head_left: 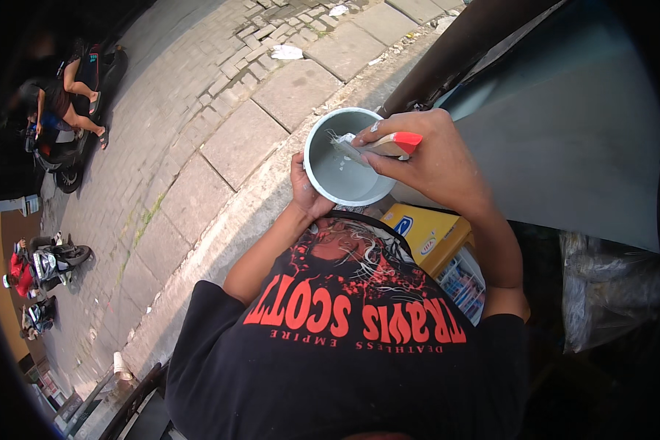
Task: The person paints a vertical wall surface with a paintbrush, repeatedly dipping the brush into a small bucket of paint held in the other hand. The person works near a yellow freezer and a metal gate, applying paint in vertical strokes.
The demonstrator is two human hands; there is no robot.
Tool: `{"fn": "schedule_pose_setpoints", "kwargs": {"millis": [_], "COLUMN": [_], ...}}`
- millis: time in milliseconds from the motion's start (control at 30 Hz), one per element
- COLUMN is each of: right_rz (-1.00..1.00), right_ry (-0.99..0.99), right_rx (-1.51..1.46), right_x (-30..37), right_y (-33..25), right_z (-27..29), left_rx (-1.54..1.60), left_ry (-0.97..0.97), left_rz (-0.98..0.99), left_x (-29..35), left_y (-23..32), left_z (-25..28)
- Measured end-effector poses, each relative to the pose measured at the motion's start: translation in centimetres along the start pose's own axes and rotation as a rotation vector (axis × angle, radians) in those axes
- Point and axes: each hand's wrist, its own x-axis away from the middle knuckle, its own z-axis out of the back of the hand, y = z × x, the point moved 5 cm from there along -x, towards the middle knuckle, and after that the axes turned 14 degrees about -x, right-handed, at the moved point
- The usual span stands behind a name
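My left hand (pixel 307 192) grips the near left side of a round pale grey-blue bowl (pixel 329 126), its fingers along the outer wall. A little pale liquid or paint seems to lie inside, though its depth is hard to judge. My right hand (pixel 425 158) is closed around a paintbrush (pixel 405 141) with a wooden handle tipped in red. The brush's pale, splayed bristles point down into the bowl. Whether they touch the bottom, I cannot tell. Whitish smears mark my right fingers.
Below the bowl sits a yellow box (pixel 425 226). A large grey panel (pixel 557 147) stands at right, near clear plastic wrapping (pixel 601 286). Paving slabs (pixel 243 143) run along the street at left. Two people ride a motorcycle (pixel 70 150) there; another motorcycle (pixel 59 258) carries a rider in red.
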Motion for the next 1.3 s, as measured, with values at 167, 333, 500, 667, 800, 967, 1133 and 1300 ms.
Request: {"fn": "schedule_pose_setpoints", "kwargs": {"millis": [167,333,500,667,800,967,1133,1300], "right_rz": [0.005,-0.112,-0.169,-0.112,-0.198,-0.133,-0.145,-0.174], "right_ry": [-0.077,-0.199,0.158,0.444,0.543,0.576,0.723,0.773], "right_rx": [0.125,0.153,-0.138,-0.302,-0.527,-0.837,-1.031,-1.086], "right_x": [-0.1,-1.2,2.3,5.7,7.9,8.6,9.2,10.1], "right_y": [1.1,0.9,0.9,6.6,10.5,10.8,11.8,11.7], "right_z": [-1.9,-4.1,1.2,2.0,-0.4,-1.8,-2.2,-2.9], "left_rx": [0.036,-0.005,0.118,0.121,0.130,0.130,0.102,0.087], "left_ry": [-0.136,-0.105,-0.179,-0.142,-0.197,-0.154,-0.196,-0.119], "left_rz": [0.078,0.112,0.037,0.032,-0.026,-0.033,-0.026,0.044], "left_x": [-0.3,0.2,0.5,1.3,2.2,2.3,2.4,1.6], "left_y": [-0.4,-1.6,-1.4,-0.6,-0.5,-0.3,0.1,-1.0], "left_z": [-0.1,0.5,0.8,1.6,2.1,2.2,1.3,2.1]}}
